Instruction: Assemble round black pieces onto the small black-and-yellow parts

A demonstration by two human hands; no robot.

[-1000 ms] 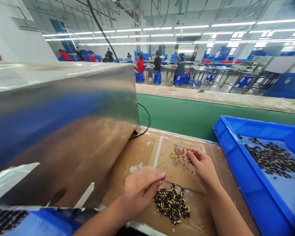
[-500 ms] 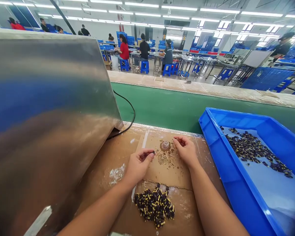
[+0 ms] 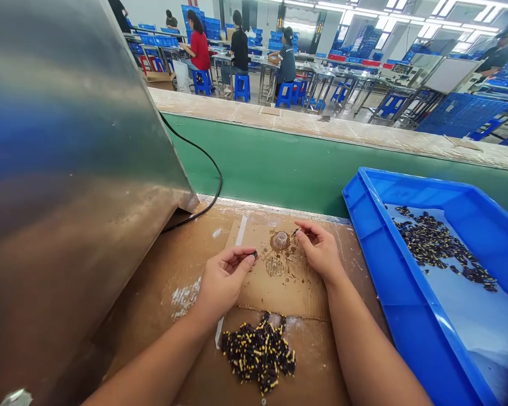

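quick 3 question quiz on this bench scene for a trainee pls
1. True or false: the left hand pinches a small dark part.
2. Where does the loose pile of black and yellow parts lie?
A. in the blue tray
B. on the cardboard, between the forearms
C. on the green belt
3. What small round thing sits between the left hand and the right hand?

Key: 1 true; 2 B; 3 a small clear cap.

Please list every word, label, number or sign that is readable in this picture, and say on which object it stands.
None can be read.
The shiny steel machine housing, blue plastic tray and brown cardboard sheet bear no print.
The small black-and-yellow parts are too small to show markings.
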